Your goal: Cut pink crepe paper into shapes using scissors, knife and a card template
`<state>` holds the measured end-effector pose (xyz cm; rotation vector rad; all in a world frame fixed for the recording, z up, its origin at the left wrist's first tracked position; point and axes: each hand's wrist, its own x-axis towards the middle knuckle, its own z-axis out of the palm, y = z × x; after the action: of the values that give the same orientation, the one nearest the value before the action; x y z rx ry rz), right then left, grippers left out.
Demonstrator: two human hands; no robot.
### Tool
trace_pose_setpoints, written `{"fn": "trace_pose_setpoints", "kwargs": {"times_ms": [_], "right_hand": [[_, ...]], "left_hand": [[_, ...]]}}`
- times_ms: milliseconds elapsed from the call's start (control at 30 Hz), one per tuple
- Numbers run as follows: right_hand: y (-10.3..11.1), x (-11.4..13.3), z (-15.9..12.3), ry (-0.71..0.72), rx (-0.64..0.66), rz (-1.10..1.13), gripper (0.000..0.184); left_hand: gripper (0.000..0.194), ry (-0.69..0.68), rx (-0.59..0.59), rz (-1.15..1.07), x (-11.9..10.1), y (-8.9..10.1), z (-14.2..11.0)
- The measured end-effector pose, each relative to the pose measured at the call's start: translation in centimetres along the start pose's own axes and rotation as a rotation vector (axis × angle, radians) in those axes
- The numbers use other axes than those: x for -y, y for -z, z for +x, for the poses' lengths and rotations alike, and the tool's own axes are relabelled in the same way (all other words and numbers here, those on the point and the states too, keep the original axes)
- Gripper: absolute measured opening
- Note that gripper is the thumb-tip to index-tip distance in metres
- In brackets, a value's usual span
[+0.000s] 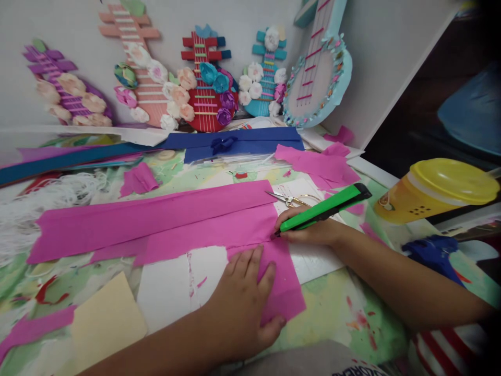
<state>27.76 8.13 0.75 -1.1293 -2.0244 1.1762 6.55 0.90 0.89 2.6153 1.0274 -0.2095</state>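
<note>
My left hand point(248, 297) lies flat with fingers spread on a piece of pink crepe paper point(287, 284), pressing it against a white board point(172, 287). In my right hand point(309, 230) is a green utility knife point(321, 209), its tip touching the pink paper near a crease or cut line. A longer folded pink strip point(156, 209) stretches off to the left. Small scissors point(289, 199) with gold handles rest just beyond my right hand, partly hidden by it and the knife.
Decorated paper lutes point(211, 94) lean along the back wall. Blue crepe paper point(242, 141) and pink scraps point(321, 164) lie behind the board. At right stands a yellow lidded cup point(434, 190). White string point(50, 203) and a cream paper piece point(109, 318) are at left.
</note>
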Motion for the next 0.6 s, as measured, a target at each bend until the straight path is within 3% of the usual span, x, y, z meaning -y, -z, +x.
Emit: {"fn": "trace_pose_setpoints", "kwargs": {"times_ms": [267, 600], "right_hand": [[-0.4, 0.5, 0.2, -0.001, -0.004, -0.055, 0.014], [-0.4, -0.4, 0.2, 0.08, 0.081, -0.045, 0.016]], "left_hand": [[0.071, -0.002, 0.02, -0.003, 0.0, 0.2, 0.1], [0.072, -0.001, 0.003, 0.006, -0.1, 0.0, 0.0]]}}
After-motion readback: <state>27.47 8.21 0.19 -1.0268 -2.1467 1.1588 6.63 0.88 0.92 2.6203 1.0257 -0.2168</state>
